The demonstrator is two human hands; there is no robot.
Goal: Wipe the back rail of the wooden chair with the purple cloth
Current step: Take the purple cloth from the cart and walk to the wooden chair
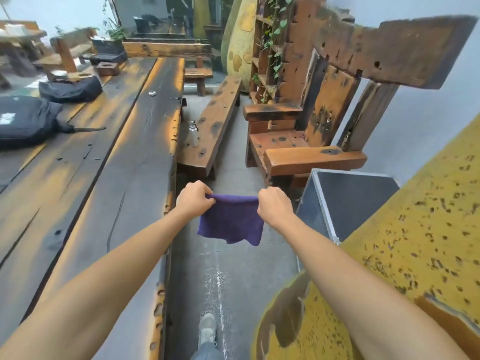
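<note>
To my left runs a long dark plank worktop (109, 141) with black bags (26, 120) lying on it. A grey concrete floor (233, 268) stretches ahead of me, past a low wooden bench (210, 128) carrying a white pump bottle (193, 133). On my right stand a metal-edged case (345, 201) and a pitted yellow surface (415, 229). Ivy climbs wooden shelves (265, 48) against a pale wall (428, 120).

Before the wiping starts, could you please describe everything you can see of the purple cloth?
The purple cloth is a small, soft, towel-like piece of deep violet. It hangs in the air, stretched along its top edge between the left hand and right hand, each pinching a corner. Its lower edge droops unevenly above the grey floor, touching nothing else.
</note>
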